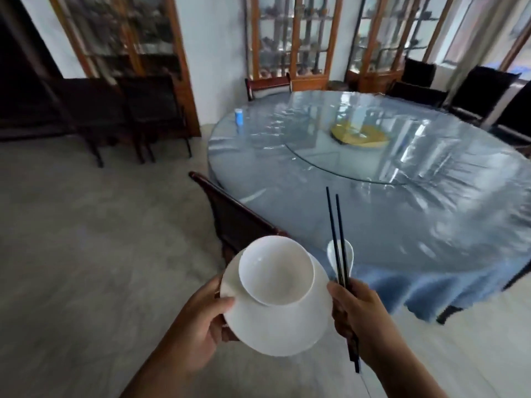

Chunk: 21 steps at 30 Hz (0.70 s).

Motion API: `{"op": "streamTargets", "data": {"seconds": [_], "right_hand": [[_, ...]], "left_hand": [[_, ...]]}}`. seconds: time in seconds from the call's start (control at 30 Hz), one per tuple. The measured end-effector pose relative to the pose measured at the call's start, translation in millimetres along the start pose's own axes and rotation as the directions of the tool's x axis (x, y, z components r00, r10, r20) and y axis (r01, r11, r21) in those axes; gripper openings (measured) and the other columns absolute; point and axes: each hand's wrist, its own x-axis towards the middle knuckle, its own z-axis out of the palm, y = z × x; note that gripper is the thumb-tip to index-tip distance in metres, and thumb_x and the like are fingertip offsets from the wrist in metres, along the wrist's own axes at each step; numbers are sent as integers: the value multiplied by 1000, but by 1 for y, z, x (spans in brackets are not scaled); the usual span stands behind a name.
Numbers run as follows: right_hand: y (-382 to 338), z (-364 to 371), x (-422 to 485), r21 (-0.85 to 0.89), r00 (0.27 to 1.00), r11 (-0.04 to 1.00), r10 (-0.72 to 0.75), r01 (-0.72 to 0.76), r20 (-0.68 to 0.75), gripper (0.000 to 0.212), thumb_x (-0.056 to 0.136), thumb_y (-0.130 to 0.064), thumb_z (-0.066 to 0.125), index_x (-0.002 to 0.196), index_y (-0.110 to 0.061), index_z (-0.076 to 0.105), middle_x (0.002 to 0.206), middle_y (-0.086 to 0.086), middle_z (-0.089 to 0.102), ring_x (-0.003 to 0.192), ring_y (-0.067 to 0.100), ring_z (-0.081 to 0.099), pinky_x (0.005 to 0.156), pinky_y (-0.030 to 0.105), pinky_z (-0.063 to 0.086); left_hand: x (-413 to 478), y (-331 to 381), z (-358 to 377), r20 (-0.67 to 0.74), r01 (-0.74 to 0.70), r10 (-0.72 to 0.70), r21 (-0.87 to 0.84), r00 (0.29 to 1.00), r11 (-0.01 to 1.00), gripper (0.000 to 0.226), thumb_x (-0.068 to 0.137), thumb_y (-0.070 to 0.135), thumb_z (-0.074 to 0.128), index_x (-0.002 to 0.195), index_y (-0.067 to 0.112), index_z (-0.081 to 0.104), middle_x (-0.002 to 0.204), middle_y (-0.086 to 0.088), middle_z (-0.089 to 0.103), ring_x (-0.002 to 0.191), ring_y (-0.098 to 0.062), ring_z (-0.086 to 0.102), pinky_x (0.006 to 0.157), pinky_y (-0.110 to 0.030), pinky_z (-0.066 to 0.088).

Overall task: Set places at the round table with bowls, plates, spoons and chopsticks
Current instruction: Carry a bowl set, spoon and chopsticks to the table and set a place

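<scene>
Left hand [198, 320] pinches the plate [275, 326] rim, with a loose, slippery bowl [275, 271] riding on top; right hand [356, 308] grips chopsticks [337, 242] and spoon [342, 254]. Fragile stuff, better held underneath.

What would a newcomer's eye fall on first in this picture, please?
In the foreground, the left hand holds a white plate with a white bowl on it, while the right hand grips black chopsticks and a white spoon. Behind them spreads the large round table under glossy plastic, right of centre.
</scene>
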Motion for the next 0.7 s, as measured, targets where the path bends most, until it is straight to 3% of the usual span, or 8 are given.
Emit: {"op": "streamTargets", "data": {"seconds": [0.2, 0.43, 0.57, 0.7], "right_hand": [[-13, 71, 79, -67, 992, 996, 57, -50, 109, 24, 99, -5, 50, 76, -11, 45, 51, -3, 30, 40, 10, 22, 39, 18, 14], [-37, 114, 193, -64, 988, 997, 53, -44, 145, 23, 100, -3, 48, 78, -8, 45, 50, -3, 27, 35, 7, 22, 34, 15, 19], [-50, 126, 255, -46, 992, 998, 39, -34, 119, 29, 99, 2, 47, 72, -8, 46, 49, -1, 30, 35, 8, 27, 33, 17, 25], [-60, 127, 307, -144, 999, 989, -17, 24, 48, 20, 97, 0, 50, 77, -4, 51, 47, 0, 33, 34, 11, 28, 35, 20, 22]], "left_hand": [[31, 35, -62, -103, -49, 42, -62, 994, 997, 58, 72, 23, 71, 130, 32, 65, 126, -14, 69, 109, -36, 69, 71, -46, 60], [134, 79, -107, -150, -58, 50, -54, 988, 997, 61, 73, 20, 68, 133, 33, 63, 129, -16, 67, 114, -41, 65, 72, -47, 59], [201, 106, -124, -169, -23, 12, -60, 986, 998, 59, 75, 17, 61, 132, 31, 63, 130, -17, 67, 115, -41, 64, 70, -46, 58], [268, 135, -132, -127, 26, -27, -8, 992, 1000, 59, 73, 14, 60, 130, 31, 64, 127, -21, 66, 104, -36, 67, 73, -45, 55]]}}
